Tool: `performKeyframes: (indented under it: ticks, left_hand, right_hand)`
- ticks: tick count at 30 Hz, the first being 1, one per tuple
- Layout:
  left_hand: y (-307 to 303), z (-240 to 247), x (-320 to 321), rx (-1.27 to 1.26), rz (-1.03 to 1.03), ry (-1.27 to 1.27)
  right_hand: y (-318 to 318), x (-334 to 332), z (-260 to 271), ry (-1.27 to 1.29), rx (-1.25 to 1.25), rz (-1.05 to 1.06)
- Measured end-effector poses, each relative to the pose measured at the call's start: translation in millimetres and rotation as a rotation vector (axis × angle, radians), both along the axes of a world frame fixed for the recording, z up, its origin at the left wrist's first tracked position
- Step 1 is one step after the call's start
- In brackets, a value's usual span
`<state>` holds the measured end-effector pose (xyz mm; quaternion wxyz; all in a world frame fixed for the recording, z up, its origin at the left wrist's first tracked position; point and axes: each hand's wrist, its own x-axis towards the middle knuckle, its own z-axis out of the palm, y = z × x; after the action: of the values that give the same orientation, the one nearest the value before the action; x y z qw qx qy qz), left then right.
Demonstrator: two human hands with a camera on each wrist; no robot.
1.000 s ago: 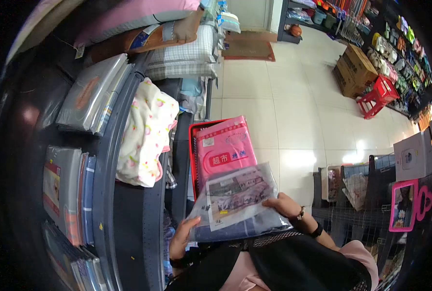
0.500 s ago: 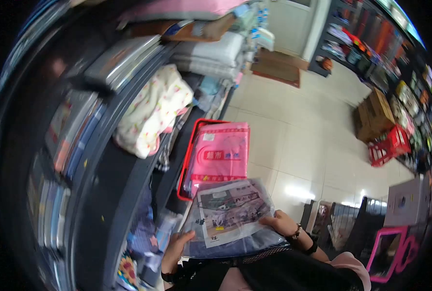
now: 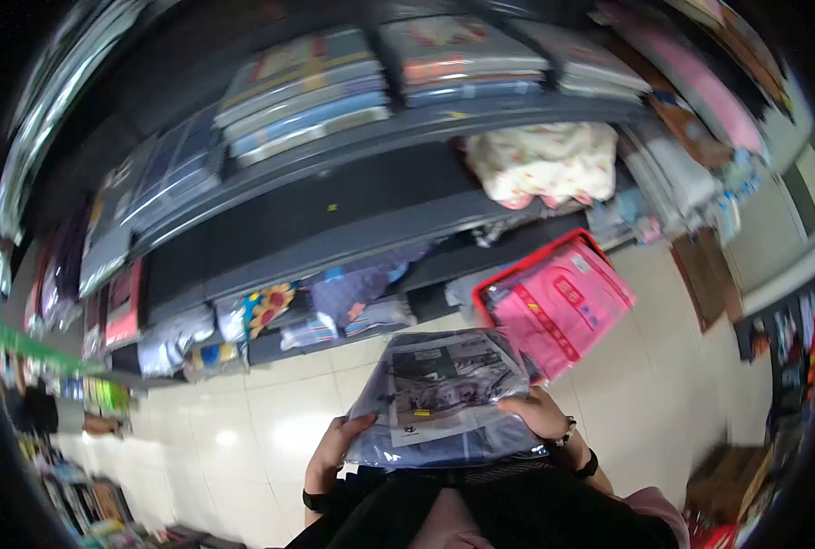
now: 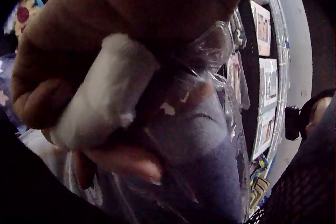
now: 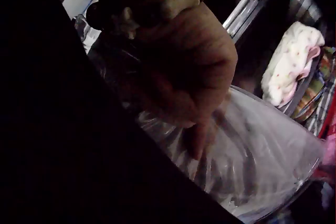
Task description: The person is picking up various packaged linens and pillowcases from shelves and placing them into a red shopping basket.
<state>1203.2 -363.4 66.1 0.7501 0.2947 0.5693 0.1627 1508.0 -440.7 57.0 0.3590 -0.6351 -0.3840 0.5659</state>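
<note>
A clear plastic package of folded dark blue fabric (image 3: 476, 439), with a printed picture sheet on top, is held level before the body. My left hand (image 3: 336, 446) grips its left side, thumb on top. In the left wrist view, one finger of that hand wears a white wrapping (image 4: 107, 95), and the fingers curl against the plastic. My right hand (image 3: 540, 416) grips the right side, thumb over the top; in the right wrist view it bends around the clear plastic (image 5: 262, 145). Just beyond the package, a red basket (image 3: 586, 236) holds a pink plastic-wrapped packet (image 3: 563, 302).
Dark shelves (image 3: 316, 215) run across the front, stacked with packaged bedding (image 3: 307, 96). A white patterned blanket (image 3: 545, 160) lies on the middle shelf. Folded textiles (image 3: 361, 284) sit lower down. Tiled floor (image 3: 270, 416) lies below, and another person (image 3: 46, 412) stands at far left.
The head view has swung left, so the shelves now stretch across it and the red basket appears farther right. Both hands keep their hold on the package.
</note>
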Motion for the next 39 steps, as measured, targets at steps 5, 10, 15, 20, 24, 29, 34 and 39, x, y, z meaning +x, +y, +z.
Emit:
performKeyframes:
  ticks: [5,10,15,20,24,29,34,39]
  left_hand:
    - [-32,-1,-79,0.014,0.233,0.010]
    - [-68,1,-173,0.043,0.435,0.024]
    - [-120,-4,-270,0.076,0.643,0.071]
    - [-177,-10,-345,0.094,0.861,0.082]
    - [-205,5,-386,0.182,0.969,0.124]
    - [-188,-6,-422,0.044,1.008,0.105]
    - [-136,-21,-466,0.128,0.927,0.071]
    - [-53,-17,-518,0.205,0.771,0.198]
  right_hand:
    - [45,-72,18,-0.115,0.051,0.305]
    - [69,-172,7,0.021,0.051,0.433]
    - [73,-289,3,0.124,-0.001,0.578]
    - [73,-396,-7,0.117,-0.019,0.775]
    - [71,-455,-8,0.084,-0.042,0.918]
    - [82,-500,9,0.036,-0.065,0.917]
    - [128,-530,2,-0.124,0.027,0.949]
    - [191,-567,5,-0.117,0.235,0.841]
